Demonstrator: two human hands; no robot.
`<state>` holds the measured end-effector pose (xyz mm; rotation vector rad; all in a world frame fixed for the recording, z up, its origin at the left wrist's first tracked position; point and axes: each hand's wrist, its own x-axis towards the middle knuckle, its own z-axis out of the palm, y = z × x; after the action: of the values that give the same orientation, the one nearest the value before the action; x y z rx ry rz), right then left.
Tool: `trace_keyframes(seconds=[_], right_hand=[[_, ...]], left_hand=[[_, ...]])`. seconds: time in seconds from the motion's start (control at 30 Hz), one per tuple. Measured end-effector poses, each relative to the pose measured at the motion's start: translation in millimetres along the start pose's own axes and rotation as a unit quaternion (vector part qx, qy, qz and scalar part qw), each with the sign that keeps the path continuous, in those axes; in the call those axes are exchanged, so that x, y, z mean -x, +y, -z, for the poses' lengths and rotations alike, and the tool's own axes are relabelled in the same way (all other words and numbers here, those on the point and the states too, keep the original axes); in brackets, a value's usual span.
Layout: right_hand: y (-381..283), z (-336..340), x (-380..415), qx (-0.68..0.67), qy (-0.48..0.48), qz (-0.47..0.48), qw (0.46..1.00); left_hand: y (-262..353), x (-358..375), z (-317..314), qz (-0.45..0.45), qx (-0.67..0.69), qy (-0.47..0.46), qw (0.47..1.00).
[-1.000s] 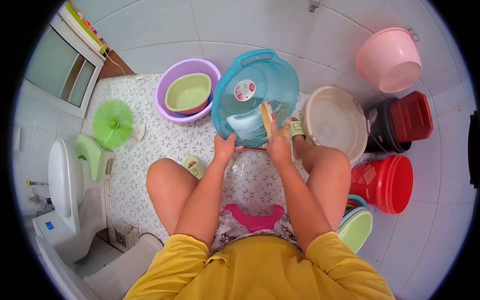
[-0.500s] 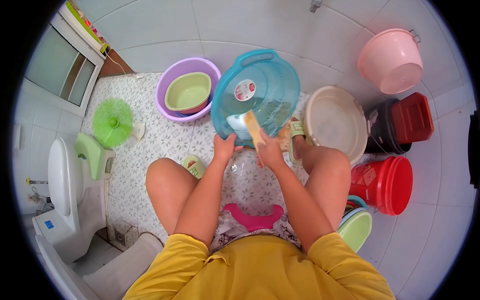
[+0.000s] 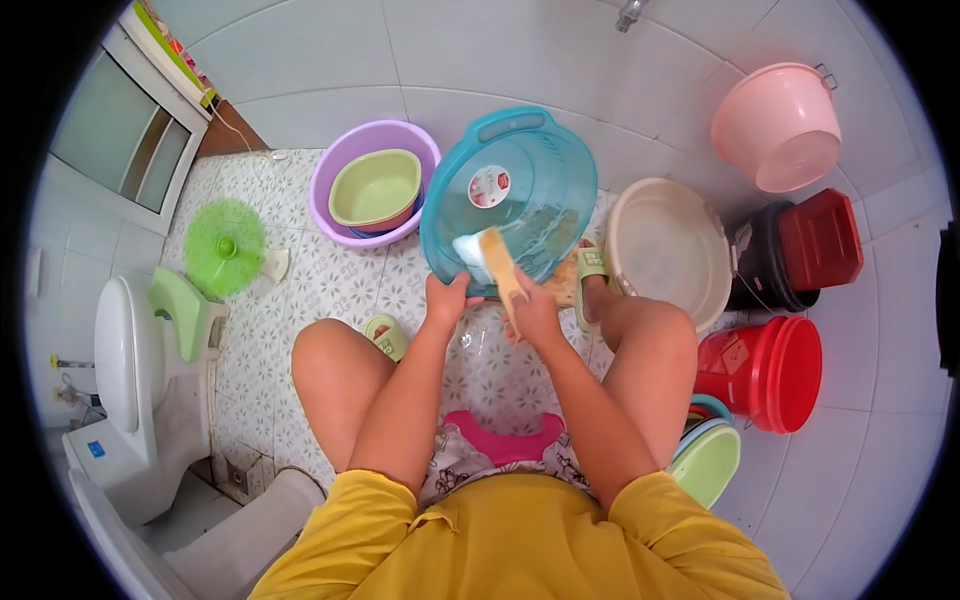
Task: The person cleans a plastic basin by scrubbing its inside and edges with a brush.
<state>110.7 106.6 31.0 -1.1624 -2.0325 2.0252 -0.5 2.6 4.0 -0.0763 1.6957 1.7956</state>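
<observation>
A translucent blue basin (image 3: pixel 508 125) stands tilted in front of me, leaning toward the wall, with a round label (image 3: pixel 489 187) on its inside. My left hand (image 3: pixel 449 298) grips its near rim, thumb over the edge. In my right hand (image 3: pixel 537 312) is the handle of a wooden scrub brush (image 3: pixel 497 258). White bristles or foam show on the brush's left side, against or very near the basin's inner wall. Wet streaks show on the basin's lower right inside. Something brown and wooden-looking (image 3: pixel 564 283) lies partly hidden under the basin.
A purple basin (image 3: pixel 322 180) holding a green basin (image 3: pixel 376 187) stands left. To the right are a beige basin (image 3: pixel 668 252), a red bucket (image 3: pixel 765 374), a black bucket (image 3: pixel 762 262) and a hanging pink bucket (image 3: pixel 780 125). A toilet (image 3: pixel 122 350) and a green stool (image 3: pixel 181 315) are at left.
The brush has shifted slightly down and left, and its handle is turned a little. My left hand keeps its grip on the rim; the view has tilted slightly.
</observation>
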Motion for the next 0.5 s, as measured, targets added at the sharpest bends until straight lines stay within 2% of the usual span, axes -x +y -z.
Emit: trace_keyframes(seconds=[0.03, 0.1, 0.13, 0.2, 0.23, 0.27, 0.33, 0.37, 0.4, 0.47, 0.5], right_hand=[[6.7, 3.5, -7.6, 0.0, -0.001, 0.0, 1.0], [29.4, 18.0, -31.8, 0.196, 0.145, 0.13, 0.961], [35.5, 23.0, -37.5, 0.196, 0.145, 0.129, 0.961], [42.1, 29.5, -43.9, 0.409, 0.245, 0.222, 0.851], [44.7, 25.4, -42.0, 0.41, 0.245, 0.223, 0.85], [48.7, 17.4, -38.0, 0.339, 0.178, 0.171, 0.908], [30.2, 6.0, -23.6, 0.265, 0.108, 0.117, 0.951], [17.1, 4.8, -12.8, 0.12, 0.026, 0.053, 0.991], [5.0, 4.2, -4.6, -0.03, -0.057, -0.013, 0.998], [5.4, 8.1, -10.8, -0.05, -0.052, -0.016, 0.997], [3.5, 11.7, -12.4, -0.002, 0.021, -0.004, 1.0]], left_hand=[[0.1, 0.3, -0.3, -0.006, 0.008, -0.003, 1.0], [-0.2, 1.8, 0.3, -0.01, 0.015, -0.007, 1.0], [0.4, 2.0, 0.4, -0.007, 0.018, -0.005, 1.0], [1.0, 2.1, -0.3, -0.004, 0.023, -0.003, 1.0], [1.5, 1.7, -0.5, -0.004, 0.017, -0.005, 1.0], [2.5, 1.4, -1.0, -0.004, 0.011, -0.008, 1.0], [1.8, 0.0, -0.8, -0.005, 0.009, -0.005, 1.0], [0.7, -0.2, -0.4, -0.004, 0.005, -0.002, 1.0], [0.7, 1.1, -0.8, -0.004, 0.005, -0.002, 1.0], [1.8, 2.8, -1.5, 0.001, 0.008, 0.003, 1.0], [1.9, 2.8, -1.6, 0.0, 0.007, 0.003, 1.0]])
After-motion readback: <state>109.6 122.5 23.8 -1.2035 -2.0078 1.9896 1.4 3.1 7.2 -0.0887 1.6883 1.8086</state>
